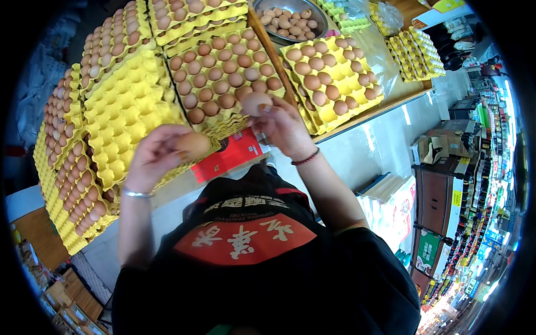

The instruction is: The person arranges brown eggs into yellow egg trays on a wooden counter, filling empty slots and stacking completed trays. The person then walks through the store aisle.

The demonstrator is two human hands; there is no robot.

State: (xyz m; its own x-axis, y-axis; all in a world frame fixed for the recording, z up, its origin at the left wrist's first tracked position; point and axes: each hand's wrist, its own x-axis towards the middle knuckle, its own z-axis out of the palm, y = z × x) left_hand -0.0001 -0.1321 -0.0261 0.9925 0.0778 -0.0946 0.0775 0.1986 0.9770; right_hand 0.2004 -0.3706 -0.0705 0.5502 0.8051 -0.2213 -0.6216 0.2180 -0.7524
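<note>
Between the fingers of my left hand [153, 157] is a brown egg [193, 143], a little blurred, in front of an egg tray with bare cups [125, 109]. My right hand [284, 125] grips a paler egg [256, 104] over the near right corner of a yellow tray filled with brown eggs [222, 71]. Right of a wooden divider [272, 54], another yellow tray [351, 90] carries eggs in part of its cups, with bare cups down its middle.
Stacked egg trays [75, 180] rise at the left. A metal bowl of eggs [289, 21] stands at the back. A red box [230, 153] lies below the stand's front edge. Shelving with goods [460, 201] runs along the right, beyond the floor.
</note>
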